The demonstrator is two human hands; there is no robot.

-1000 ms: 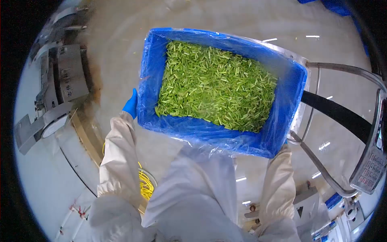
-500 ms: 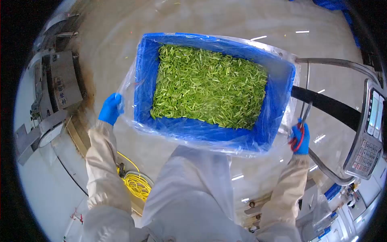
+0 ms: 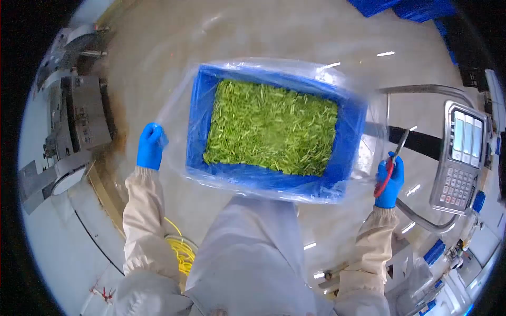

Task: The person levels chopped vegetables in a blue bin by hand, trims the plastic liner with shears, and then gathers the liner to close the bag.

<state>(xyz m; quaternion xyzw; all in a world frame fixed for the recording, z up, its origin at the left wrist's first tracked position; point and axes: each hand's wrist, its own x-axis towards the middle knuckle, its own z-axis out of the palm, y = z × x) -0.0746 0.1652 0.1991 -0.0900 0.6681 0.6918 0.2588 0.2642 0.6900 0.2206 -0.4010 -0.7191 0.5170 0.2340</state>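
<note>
A blue plastic crate (image 3: 199, 105) holds chopped green vegetable pieces (image 3: 271, 129). It is lined with a clear plastic bag (image 3: 182, 100) whose edge stretches out past both ends of the crate. At the left, my left hand (image 3: 151, 147), in a blue glove, is closed on the bag's edge. My right hand (image 3: 390, 181), gloved alike, grips red-handled scissors (image 3: 388, 176) with the blades pointing up and away. The bag's right edge reaches this hand, beside the crate's right end.
A scale display with keypad (image 3: 458, 158) stands at the right, by a bent metal rail (image 3: 427, 89). Metal machinery (image 3: 87, 113) is along the left. A yellow coiled hose or cable (image 3: 182, 253) lies on the floor near my left leg. Blue crates (image 3: 416, 8) sit at the far right.
The bag's edges are now pulled up and out at both ends. The scissors' blades have swung further up in my right hand. The whole view has shifted and turned slightly.
</note>
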